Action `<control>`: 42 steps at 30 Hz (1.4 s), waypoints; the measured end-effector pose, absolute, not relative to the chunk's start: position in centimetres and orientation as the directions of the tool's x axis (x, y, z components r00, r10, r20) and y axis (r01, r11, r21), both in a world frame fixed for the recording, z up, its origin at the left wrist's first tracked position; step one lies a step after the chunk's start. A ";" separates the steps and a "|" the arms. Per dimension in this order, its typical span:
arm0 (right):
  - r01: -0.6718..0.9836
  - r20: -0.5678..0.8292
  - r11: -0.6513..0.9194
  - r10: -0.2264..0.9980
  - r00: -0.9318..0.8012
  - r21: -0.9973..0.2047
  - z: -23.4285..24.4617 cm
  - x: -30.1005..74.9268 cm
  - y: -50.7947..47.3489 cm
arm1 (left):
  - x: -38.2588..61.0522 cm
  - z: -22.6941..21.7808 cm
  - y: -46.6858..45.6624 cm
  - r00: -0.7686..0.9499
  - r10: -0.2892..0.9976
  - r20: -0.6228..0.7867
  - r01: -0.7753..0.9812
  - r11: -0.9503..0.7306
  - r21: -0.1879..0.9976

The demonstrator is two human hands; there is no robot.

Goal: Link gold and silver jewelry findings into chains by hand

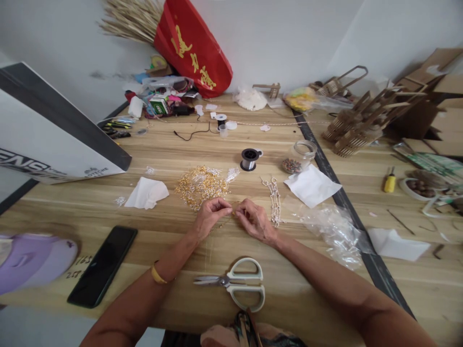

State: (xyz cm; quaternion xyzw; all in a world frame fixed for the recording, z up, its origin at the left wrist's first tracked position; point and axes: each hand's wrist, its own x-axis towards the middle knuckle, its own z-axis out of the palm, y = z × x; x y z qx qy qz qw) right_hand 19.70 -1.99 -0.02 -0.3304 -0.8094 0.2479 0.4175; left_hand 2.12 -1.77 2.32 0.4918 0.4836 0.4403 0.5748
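Note:
My left hand (211,215) and my right hand (255,220) meet at the middle of the wooden table (173,154), fingers pinched together on something tiny I cannot make out, perhaps a bead on thin thread. A heap of gold and silver beads (200,185) lies just beyond my left hand. A finished beaded strand (275,202) lies right of my right hand. A spool of clear thread (249,159) stands farther back. White-handled scissors (237,283) lie shut near the table's front edge, between my forearms.
A black phone (103,265) and a purple cap (32,260) lie front left. White tissue (148,193), paper (311,185), a glass jar (304,150), a bead dish (291,166) and crumpled plastic (334,231) surround the work. A red bag (193,48), clutter and wooden baskets (356,125) line the back.

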 end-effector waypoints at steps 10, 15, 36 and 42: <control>0.327 0.498 0.649 0.748 -0.440 -0.687 -0.1 19.6 -1.9 | 1.8 1.8 -1.6 0.199 0.970 -0.141 -0.053 0.155 0.987; 0.318 0.504 0.654 0.743 -0.440 -0.686 -0.1 19.6 -1.9 | 1.9 1.6 -1.5 0.223 0.964 -0.147 -0.060 0.164 0.985; 0.315 0.482 0.633 0.758 -0.439 -0.708 -0.8 19.6 -1.9 | 2.1 1.9 -1.6 0.194 0.971 -0.143 -0.013 0.148 0.989; 0.327 0.480 0.630 0.762 -0.435 -0.704 -0.6 19.6 -1.9 | 2.1 2.1 -1.6 0.174 0.978 -0.117 0.023 0.114 0.993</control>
